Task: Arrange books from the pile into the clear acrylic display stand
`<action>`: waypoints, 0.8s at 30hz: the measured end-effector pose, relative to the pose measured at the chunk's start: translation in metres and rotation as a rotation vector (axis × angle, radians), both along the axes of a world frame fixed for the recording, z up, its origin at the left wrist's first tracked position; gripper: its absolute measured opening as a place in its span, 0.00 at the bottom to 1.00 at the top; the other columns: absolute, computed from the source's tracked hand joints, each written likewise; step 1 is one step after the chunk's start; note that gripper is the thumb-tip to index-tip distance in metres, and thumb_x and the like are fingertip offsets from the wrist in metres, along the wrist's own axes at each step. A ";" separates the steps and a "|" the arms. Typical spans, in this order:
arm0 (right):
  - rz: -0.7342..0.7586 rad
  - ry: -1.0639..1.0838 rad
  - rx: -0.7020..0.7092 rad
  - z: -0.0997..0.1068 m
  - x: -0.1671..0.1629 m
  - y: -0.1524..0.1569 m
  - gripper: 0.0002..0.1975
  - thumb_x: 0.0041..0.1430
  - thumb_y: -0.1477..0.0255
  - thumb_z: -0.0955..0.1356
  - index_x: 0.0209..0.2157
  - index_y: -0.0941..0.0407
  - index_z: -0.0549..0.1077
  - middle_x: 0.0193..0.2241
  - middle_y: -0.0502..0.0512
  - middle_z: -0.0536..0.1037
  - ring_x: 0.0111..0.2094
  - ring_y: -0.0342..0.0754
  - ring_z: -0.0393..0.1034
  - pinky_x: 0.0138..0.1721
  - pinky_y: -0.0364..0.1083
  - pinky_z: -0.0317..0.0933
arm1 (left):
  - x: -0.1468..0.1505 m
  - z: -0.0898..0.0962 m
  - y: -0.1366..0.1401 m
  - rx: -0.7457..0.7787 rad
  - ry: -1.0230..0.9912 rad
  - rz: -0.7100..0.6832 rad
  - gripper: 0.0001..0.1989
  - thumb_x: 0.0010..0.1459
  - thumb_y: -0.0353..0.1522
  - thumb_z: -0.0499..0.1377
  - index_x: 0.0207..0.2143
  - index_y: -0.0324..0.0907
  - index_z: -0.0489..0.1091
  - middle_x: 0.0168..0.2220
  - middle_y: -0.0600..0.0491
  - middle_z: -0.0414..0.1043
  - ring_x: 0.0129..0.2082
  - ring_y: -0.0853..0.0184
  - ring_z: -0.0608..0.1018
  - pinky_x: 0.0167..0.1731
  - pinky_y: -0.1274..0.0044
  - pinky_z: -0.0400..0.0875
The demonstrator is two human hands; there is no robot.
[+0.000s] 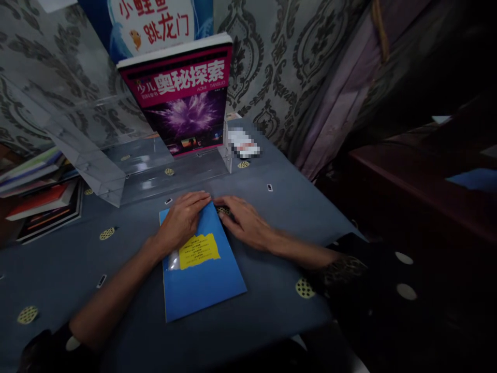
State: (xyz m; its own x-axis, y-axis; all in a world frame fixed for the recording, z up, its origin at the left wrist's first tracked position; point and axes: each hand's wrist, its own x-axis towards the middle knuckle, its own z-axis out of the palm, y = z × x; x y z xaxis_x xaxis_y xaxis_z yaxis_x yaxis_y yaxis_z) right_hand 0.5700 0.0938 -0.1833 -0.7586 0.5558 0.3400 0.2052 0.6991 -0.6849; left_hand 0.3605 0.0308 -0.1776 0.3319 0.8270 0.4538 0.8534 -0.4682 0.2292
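A thin blue book (205, 290) with a yellow patch of small print lies flat on the cloth-covered table. My left hand (185, 217) rests palm down across its upper part, fingers stretched toward the far right corner. Beside the book's upper right edge lies my right hand (246, 221), thumb spread from the fingers and the fingertips at that corner. Both hands are open, and their palms are hidden. Beyond them, a magenta-and-black book (188, 103) stands upright in a clear acrylic rack (174, 178).
Another blue book (155, 26) stands behind the magenta one. Stacked books (50, 202) lie at the left. A blurred-out pale object (244, 143) sits right of the rack. The table (287, 207) meets a patterned wall at the back, with a curtain (334, 103) on the right.
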 end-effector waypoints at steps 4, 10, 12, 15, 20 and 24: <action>0.009 0.092 -0.096 -0.001 -0.001 0.005 0.18 0.66 0.72 0.60 0.57 0.56 0.62 0.55 0.65 0.74 0.58 0.56 0.68 0.58 0.62 0.63 | 0.000 0.001 0.000 0.008 0.001 -0.019 0.21 0.64 0.22 0.50 0.55 0.42 0.72 0.54 0.45 0.75 0.55 0.57 0.75 0.55 0.58 0.71; 0.089 0.109 -0.127 -0.004 -0.003 0.010 0.24 0.67 0.71 0.60 0.63 0.57 0.55 0.60 0.66 0.69 0.63 0.54 0.63 0.61 0.62 0.60 | 0.005 0.007 -0.002 0.022 0.034 -0.045 0.19 0.64 0.22 0.49 0.53 0.40 0.74 0.51 0.44 0.76 0.53 0.57 0.76 0.52 0.59 0.72; 0.095 0.103 -0.112 -0.005 -0.004 0.012 0.24 0.67 0.72 0.60 0.63 0.57 0.56 0.60 0.65 0.69 0.62 0.54 0.63 0.62 0.61 0.60 | 0.007 0.009 -0.002 0.027 0.053 -0.048 0.18 0.65 0.23 0.50 0.51 0.39 0.74 0.50 0.43 0.77 0.51 0.57 0.76 0.50 0.59 0.73; 0.105 0.073 -0.066 -0.005 -0.006 0.017 0.23 0.66 0.73 0.60 0.62 0.57 0.58 0.60 0.64 0.70 0.62 0.53 0.64 0.61 0.61 0.60 | 0.008 0.011 -0.003 0.033 0.082 -0.047 0.18 0.65 0.23 0.50 0.50 0.39 0.74 0.48 0.44 0.77 0.48 0.57 0.77 0.47 0.61 0.73; 0.105 0.005 0.012 -0.006 -0.009 0.025 0.22 0.66 0.76 0.59 0.61 0.57 0.61 0.58 0.63 0.72 0.61 0.53 0.65 0.62 0.60 0.59 | 0.008 0.011 -0.003 0.045 0.087 -0.076 0.17 0.64 0.22 0.50 0.49 0.37 0.75 0.47 0.43 0.77 0.46 0.57 0.77 0.46 0.62 0.73; 0.108 -0.015 0.036 -0.006 -0.010 0.027 0.22 0.66 0.76 0.58 0.60 0.58 0.62 0.57 0.62 0.73 0.59 0.52 0.66 0.61 0.59 0.60 | 0.010 0.012 -0.006 0.040 0.097 -0.115 0.19 0.63 0.21 0.50 0.49 0.38 0.75 0.46 0.44 0.78 0.45 0.57 0.77 0.45 0.63 0.73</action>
State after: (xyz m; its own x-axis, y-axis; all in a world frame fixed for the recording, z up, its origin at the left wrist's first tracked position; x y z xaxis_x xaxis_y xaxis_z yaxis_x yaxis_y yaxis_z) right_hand 0.5596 0.1207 -0.1890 -0.8184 0.4584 0.3467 0.1375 0.7419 -0.6563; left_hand 0.3707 0.0249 -0.1652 0.4668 0.7631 0.4470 0.8109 -0.5711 0.1280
